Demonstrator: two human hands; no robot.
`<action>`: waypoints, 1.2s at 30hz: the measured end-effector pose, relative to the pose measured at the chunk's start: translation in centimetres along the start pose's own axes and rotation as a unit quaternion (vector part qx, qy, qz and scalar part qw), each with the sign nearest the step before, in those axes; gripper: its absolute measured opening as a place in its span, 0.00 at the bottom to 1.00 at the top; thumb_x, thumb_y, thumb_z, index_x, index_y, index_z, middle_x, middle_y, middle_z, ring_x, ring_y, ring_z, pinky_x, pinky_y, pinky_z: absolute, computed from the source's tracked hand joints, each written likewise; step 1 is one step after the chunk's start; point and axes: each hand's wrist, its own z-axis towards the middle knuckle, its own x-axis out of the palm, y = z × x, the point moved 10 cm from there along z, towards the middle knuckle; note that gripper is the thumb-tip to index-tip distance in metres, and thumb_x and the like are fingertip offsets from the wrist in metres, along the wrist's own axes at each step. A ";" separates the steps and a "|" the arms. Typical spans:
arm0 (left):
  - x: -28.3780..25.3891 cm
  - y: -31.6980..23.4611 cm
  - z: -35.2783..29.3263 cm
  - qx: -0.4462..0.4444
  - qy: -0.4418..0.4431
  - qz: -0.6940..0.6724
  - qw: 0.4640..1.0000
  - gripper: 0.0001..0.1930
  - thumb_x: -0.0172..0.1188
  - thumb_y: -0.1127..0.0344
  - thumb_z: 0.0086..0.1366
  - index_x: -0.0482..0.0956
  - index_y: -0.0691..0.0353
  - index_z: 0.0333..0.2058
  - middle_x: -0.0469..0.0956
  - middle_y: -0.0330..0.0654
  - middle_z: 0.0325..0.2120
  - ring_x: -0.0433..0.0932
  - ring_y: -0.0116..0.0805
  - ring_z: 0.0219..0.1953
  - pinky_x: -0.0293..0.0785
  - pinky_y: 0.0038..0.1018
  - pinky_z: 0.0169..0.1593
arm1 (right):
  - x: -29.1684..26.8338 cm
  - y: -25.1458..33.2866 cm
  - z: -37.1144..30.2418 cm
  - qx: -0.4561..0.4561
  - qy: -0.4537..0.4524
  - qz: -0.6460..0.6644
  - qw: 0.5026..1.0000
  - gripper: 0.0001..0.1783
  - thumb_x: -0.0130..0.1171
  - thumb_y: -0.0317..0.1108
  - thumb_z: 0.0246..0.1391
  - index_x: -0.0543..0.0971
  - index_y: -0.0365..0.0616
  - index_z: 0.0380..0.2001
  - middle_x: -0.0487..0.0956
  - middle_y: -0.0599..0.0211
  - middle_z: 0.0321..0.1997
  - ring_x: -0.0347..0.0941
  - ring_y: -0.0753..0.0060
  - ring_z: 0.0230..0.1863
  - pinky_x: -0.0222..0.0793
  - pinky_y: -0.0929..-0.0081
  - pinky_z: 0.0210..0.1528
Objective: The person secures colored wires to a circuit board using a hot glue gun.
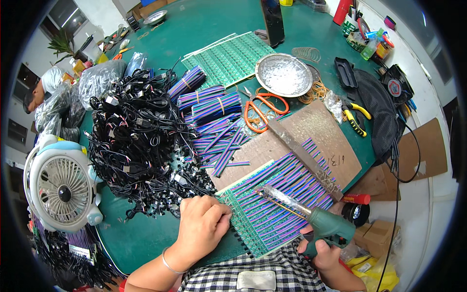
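My right hand (pixel 323 254) grips a green soldering gun (pixel 332 225), its tip pointing up and left over a panel of small green circuit boards (pixel 242 225). Rows of striped flat ribbon wires (pixel 284 204) run across that panel, and a metal bar (pixel 304 159) lies over their far ends. At the panel's left edge my left hand (pixel 200 225) is closed, with thumb and fingers pinched together; what they hold is hidden. Beside it spreads a heap of black cables (pixel 141 121) with USB plugs. A brown board (pixel 335 131) lies under the bar.
Bundled ribbon wires (pixel 216 109), orange-handled scissors (pixel 256 117), a metal bowl (pixel 283 75) and more circuit panels (pixel 228 58) lie farther back. Yellow-black pliers (pixel 356 118) sit at the right. A white fan (pixel 63 192) stands left. Another person (pixel 41 90) is at the far left.
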 end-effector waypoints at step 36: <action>0.9 1.2 0.8 -0.084 0.035 0.021 0.996 0.06 0.68 0.66 0.46 0.77 0.51 0.21 0.72 0.31 0.25 0.70 0.34 0.34 0.55 0.36 0.46 | 0.5 -2.0 -1.6 0.068 0.121 -0.176 0.974 0.16 0.65 0.29 0.51 0.79 0.32 0.42 0.81 0.59 0.37 0.79 0.70 0.35 0.74 0.74 0.39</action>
